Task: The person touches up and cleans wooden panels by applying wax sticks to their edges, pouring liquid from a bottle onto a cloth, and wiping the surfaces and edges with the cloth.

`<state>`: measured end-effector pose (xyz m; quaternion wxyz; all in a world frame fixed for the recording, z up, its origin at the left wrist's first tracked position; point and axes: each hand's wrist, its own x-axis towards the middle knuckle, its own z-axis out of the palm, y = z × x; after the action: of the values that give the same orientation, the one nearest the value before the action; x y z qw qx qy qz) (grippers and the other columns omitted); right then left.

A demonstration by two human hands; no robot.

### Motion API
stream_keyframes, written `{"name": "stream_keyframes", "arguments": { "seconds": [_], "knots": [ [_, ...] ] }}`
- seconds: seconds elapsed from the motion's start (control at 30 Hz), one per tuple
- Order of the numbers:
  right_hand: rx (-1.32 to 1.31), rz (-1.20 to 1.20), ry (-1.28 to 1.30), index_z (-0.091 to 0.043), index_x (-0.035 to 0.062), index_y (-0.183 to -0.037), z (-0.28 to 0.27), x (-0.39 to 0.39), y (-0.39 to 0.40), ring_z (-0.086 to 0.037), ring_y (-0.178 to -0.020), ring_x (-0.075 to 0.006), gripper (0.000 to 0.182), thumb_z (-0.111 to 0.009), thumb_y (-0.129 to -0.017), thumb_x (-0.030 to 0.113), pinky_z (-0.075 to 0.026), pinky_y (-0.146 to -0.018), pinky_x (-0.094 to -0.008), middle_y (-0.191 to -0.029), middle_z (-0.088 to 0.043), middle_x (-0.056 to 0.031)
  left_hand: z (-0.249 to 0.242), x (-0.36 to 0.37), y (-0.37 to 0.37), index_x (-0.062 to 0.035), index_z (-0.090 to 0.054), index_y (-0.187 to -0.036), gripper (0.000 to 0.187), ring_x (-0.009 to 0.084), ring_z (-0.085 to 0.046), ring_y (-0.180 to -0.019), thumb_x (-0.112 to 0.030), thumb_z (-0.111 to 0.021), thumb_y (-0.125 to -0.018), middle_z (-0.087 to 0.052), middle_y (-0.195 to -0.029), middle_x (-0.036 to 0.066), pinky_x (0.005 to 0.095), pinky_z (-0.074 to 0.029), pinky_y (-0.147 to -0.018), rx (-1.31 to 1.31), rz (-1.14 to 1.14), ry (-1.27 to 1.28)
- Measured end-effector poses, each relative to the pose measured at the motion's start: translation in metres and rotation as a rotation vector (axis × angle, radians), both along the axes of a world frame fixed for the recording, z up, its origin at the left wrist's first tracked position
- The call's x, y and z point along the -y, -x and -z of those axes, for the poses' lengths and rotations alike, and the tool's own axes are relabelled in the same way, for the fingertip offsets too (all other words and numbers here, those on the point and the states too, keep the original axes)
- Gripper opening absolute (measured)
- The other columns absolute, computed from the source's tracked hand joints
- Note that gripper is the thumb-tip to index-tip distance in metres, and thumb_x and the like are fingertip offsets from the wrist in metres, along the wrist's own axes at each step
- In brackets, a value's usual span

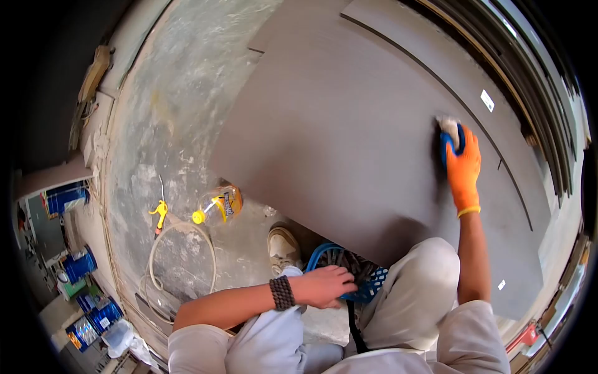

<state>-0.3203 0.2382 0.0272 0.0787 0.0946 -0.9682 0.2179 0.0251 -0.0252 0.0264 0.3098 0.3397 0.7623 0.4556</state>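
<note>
Holding: our right hand, gloved, three o'clock, fingers closed together round a blue-and-white pad against the grey panel, twelve to four o'clock; our left hand, six o'clock, fingers loosely bent, close together, at the blue basket, grip uncertain; bottle, nine o'clock, on the floor; progress: panel work apparently under way, shares done and left we cannot tell

At lower center, the blue perforated plastic basket is partly hidden behind the bare left hand, its dark contents too small to identify, and the gray-covered legs run off the bottom edge.
</note>
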Motion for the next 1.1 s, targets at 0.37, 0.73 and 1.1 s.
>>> {"name": "stream_keyframes", "arguments": {
  "seconds": [0.37, 0.73, 1.1],
  "knots": [
    [-0.055, -0.648, -0.043, -0.06, 0.0167, -0.132, 0.008, 0.182, 0.011, -0.068, -0.112, -0.0377, 0.05, -0.078, -0.09, 0.038, -0.055, -0.095, -0.0485, -0.121, -0.066, -0.0154, 0.014, 0.058, -0.019, -0.0002, -0.063, -0.111, 0.028, 0.0193, -0.07, -0.091, -0.027, -0.057, -0.115, -0.072, -0.102, 0.011, 0.0355, -0.058, -0.081, 0.915, -1.036, -0.114],
    [0.995, 0.974, 1.638, -0.059, 0.0198, -0.154, -0.114, -0.213, -0.325, -0.063, -0.136, -0.0267, 0.05, -0.063, -0.107, 0.035, -0.056, -0.108, -0.0492, -0.152, -0.063, -0.0049, -0.009, -0.021, 0.066, -0.0011, -0.044, -0.155, 0.065, 0.0309, -0.048, -0.148, -0.037, -0.071, -0.108, -0.05, -0.159, 0.015, 0.0486, -0.037, -0.128, 1.417, -1.617, -0.624],
    [0.426, 1.389, 1.815, -0.063, 0.0278, -0.149, -0.157, -0.316, -0.371, -0.063, -0.121, -0.0339, 0.065, -0.075, -0.094, 0.058, -0.054, -0.101, -0.0681, -0.143, -0.067, -0.0047, -0.119, -0.094, 0.061, -0.0061, -0.044, -0.16, 0.071, 0.0339, -0.048, -0.147, -0.034, -0.077, -0.104, -0.053, -0.158, 0.01, 0.0563, -0.038, -0.127, 1.326, -1.913, -0.437]
  ]
}}
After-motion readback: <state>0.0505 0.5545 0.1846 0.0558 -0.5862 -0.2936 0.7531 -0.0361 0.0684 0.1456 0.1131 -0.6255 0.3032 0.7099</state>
